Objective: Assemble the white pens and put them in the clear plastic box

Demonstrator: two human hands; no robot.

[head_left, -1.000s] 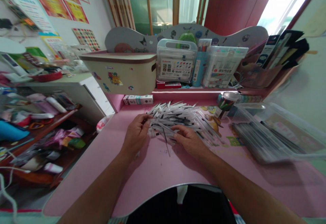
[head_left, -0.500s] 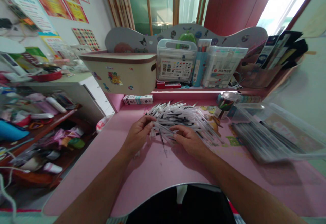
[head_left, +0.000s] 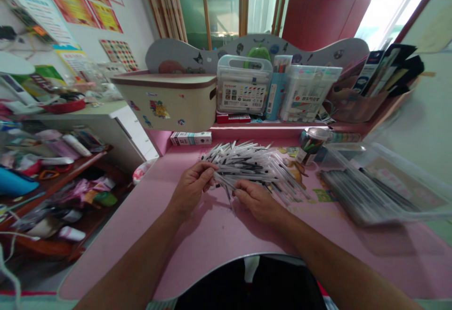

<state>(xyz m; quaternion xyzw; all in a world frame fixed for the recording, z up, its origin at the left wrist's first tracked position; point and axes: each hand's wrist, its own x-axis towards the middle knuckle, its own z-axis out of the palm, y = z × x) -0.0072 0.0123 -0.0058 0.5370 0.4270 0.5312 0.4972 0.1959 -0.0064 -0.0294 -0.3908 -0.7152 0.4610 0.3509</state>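
Note:
Between both hands stretches a thin translucent stick that looks like a pen refill [head_left: 224, 179]; at least one darker one hangs below it. My left hand [head_left: 190, 184] pinches its left end between thumb and fingers. At the right end, my right hand [head_left: 257, 199] closes thumb against fingers on it. Just beyond the hands lies a loose heap of pen refills [head_left: 247, 162], white, clear and black, pointing many ways. The hidden fingertips leave it unclear how many sticks each hand grips.
On the pink desk [head_left: 219, 258], an open clear plastic box [head_left: 381, 218] holding rows of slim dark sticks stands to the right. A can [head_left: 312, 145] is behind it. The shelf carries a beige bin [head_left: 169, 103] and marker cases [head_left: 243, 86]. A small box [head_left: 191, 138] sits below.
My right hand's fingers have curled closed around the stick and shifted slightly left and down. The sticks between the hands are fewer or tighter together. My left hand stays nearly in place.

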